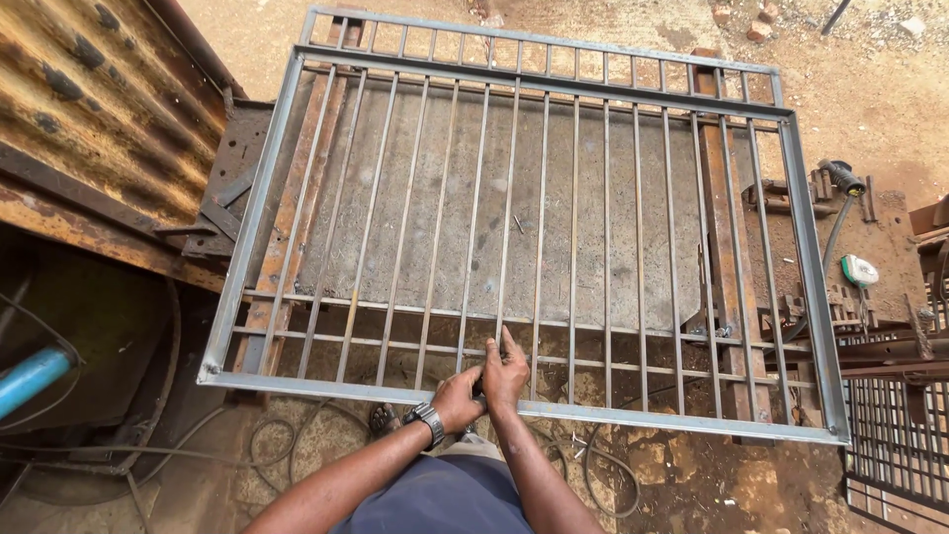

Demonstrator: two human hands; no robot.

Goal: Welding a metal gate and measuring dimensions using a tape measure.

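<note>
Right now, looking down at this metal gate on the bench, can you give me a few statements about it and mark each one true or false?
1. Both hands are at the near edge of the grille. True: the left hand and right hand meet at the steel grille.
2. The left wrist is bare. False: it wears a wristwatch.
3. The grille's long bars run away from the person. True.
4. The grille stands upright against a wall. False: it lies flat on a work table.
5. A blue pipe shows at the left edge. True.
</note>
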